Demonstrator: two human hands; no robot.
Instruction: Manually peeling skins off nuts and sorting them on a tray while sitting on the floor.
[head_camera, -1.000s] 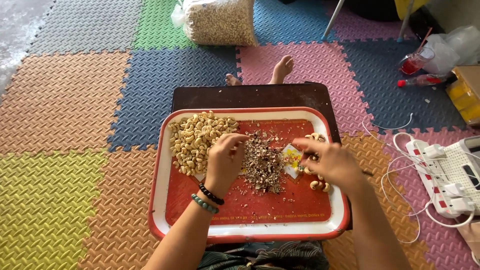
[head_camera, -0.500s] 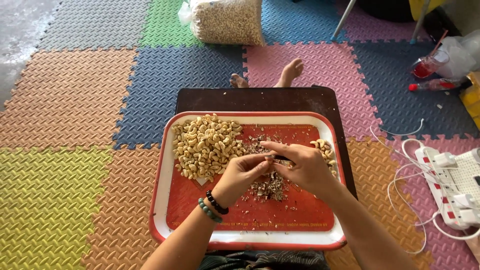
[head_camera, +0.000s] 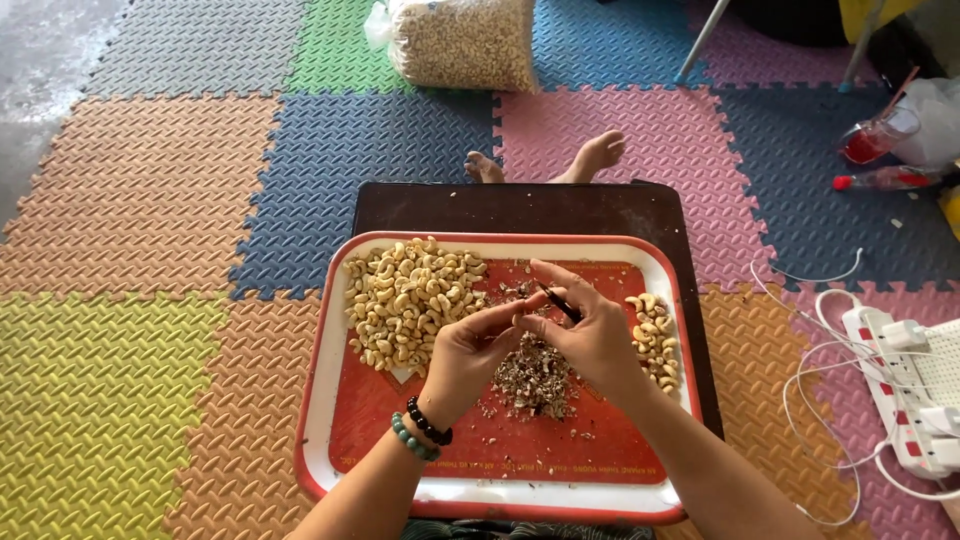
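The floor is covered in foam mats (head_camera: 150, 200) of many colours: orange, blue, green, pink and yellow. On them stands a low dark table (head_camera: 520, 208), and on it lies a red tray (head_camera: 320, 400) with a white rim. The tray holds a large heap of pale cashew nuts (head_camera: 405, 300) at its left, a brown pile of skins (head_camera: 535, 378) in the middle and a smaller heap of nuts (head_camera: 655, 335) at its right. Over the skins the two hands meet. The left hand (head_camera: 465, 352), with bead bracelets (head_camera: 420, 430) on the wrist, pinches one nut (head_camera: 517, 318) between narrow fingertips. The right hand (head_camera: 595, 335) grips a thin dark tool (head_camera: 558, 302) that touches that nut. Beyond the table lies a clear bag of nuts (head_camera: 465, 40). At the right lies a white power strip (head_camera: 905, 395) with cables.
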